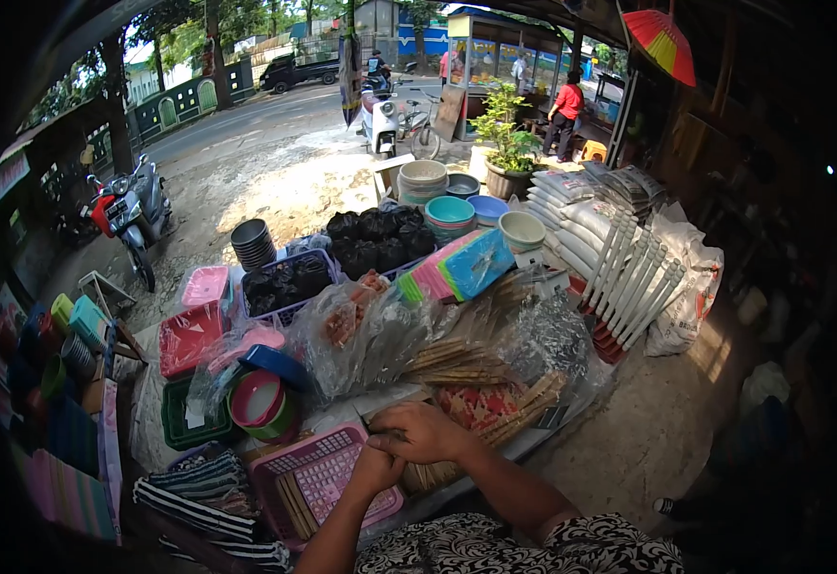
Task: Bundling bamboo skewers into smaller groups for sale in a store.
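My left hand (380, 459) and my right hand (418, 430) meet above the right rim of a pink plastic basket (325, 470). The right one lies over the left, whose fingers are mostly covered; whether anything is between them does not show. A few brown sticks (295, 506) lie in the basket. Beyond my hands are bundles of thin brown sticks (458, 361), a red patterned sheet (479, 403) and another stick bundle (533, 405) to the right. More sticks (429, 475) lie below my right wrist.
Clear plastic bags (354, 344), stacked round tubs (264, 402), a red tray (192, 337) and a dark green tray (192, 416) crowd the table. Striped cloths (203, 495) are at the left. White pipes (633, 280) and filled sacks (687, 287) stand right. A person in red (569, 100) is far off.
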Available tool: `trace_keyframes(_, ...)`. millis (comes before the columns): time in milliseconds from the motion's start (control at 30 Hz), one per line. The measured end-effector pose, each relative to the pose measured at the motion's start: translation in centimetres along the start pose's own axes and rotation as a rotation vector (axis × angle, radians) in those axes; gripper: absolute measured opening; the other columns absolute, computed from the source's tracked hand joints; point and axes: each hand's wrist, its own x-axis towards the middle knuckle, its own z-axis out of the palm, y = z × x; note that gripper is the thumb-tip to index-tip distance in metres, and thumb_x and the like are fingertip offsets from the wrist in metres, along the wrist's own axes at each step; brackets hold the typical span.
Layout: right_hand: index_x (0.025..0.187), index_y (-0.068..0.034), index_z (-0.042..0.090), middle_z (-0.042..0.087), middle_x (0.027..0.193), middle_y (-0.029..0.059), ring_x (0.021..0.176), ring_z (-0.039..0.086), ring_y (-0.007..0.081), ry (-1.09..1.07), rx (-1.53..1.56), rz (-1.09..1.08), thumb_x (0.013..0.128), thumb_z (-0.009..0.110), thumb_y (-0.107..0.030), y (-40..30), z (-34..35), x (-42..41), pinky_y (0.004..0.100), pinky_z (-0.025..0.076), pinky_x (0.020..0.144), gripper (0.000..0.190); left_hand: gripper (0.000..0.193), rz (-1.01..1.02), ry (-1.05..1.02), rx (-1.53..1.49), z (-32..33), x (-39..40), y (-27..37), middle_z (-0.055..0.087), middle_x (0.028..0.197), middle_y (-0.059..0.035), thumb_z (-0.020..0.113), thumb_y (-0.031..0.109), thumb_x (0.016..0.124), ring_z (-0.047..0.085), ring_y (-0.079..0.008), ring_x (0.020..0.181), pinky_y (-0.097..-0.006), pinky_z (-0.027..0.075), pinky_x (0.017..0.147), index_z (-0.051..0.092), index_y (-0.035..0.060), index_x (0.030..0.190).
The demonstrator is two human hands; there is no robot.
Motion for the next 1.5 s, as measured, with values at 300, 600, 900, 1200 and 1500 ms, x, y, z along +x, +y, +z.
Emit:
trace_keyframes(300,0.093,-0.001,0.060,0.060,0.088,0.0165,0.082,0.058,0.0316,-0.051,0.105,0.160,0.080,0.055,-0.039,1.2,1.1,0.0,0.0362,0.046,0.073,0.040,0.022,-0.048,-0.023,-0.036,0.6,0.0,0.1,0.059,0.078,-0.0220,0.057,0.019,0.076,0.057,-0.0384,0.077,-0.0414,0.046,0.064,0.057,0.0003,0.088)
trace_keyframes(600,0.084,0.000,0.063,0.061,0.077,0.0198,0.074,0.059,0.0349,-0.254,-0.141,0.474,0.076,0.056,-0.042,2.4,1.5,-1.5,0.0396,0.046,0.070,0.043,0.023,-0.220,-0.159,0.339,-0.2,-0.3,0.4,0.060,0.073,-0.0175,0.061,0.025,0.072,0.058,-0.0355,0.069,-0.0422,0.047,0.058,0.061,0.0065,0.086)
trace_keyframes(900,0.076,0.002,0.064,0.061,0.069,0.0162,0.063,0.058,0.0243,-0.294,0.097,0.557,0.071,0.066,-0.034,4.2,0.9,-1.8,0.0336,0.044,0.063,0.036,0.039,-0.268,-0.301,0.044,-1.0,-0.4,-0.3,0.061,0.074,-0.0154,0.062,0.037,0.075,0.060,-0.0267,0.066,-0.0360,0.045,0.059,0.059,0.0043,0.095)
trace_keyframes(1200,0.081,-0.002,0.066,0.061,0.066,0.0095,0.062,0.057,0.0145,-0.259,0.210,0.517,0.070,0.069,-0.024,5.4,2.3,-2.0,0.0300,0.044,0.060,0.024,0.041,-0.662,-0.510,-0.512,-1.8,-1.2,-1.6,0.058,0.089,-0.0065,0.052,0.034,0.086,0.052,-0.0146,0.081,-0.0279,0.041,0.073,0.051,0.0000,0.110)
trace_keyframes(1500,0.098,-0.005,0.060,0.059,0.070,0.0036,0.059,0.055,0.0081,0.078,0.571,0.652,0.074,0.068,-0.021,7.6,4.0,-2.0,0.0224,0.042,0.046,0.030,0.034,-0.671,-0.239,-0.489,0.0,-2.3,-3.7,0.055,0.085,-0.0057,0.048,0.030,0.088,0.047,-0.0122,0.080,-0.0273,0.039,0.072,0.050,0.0005,0.104)
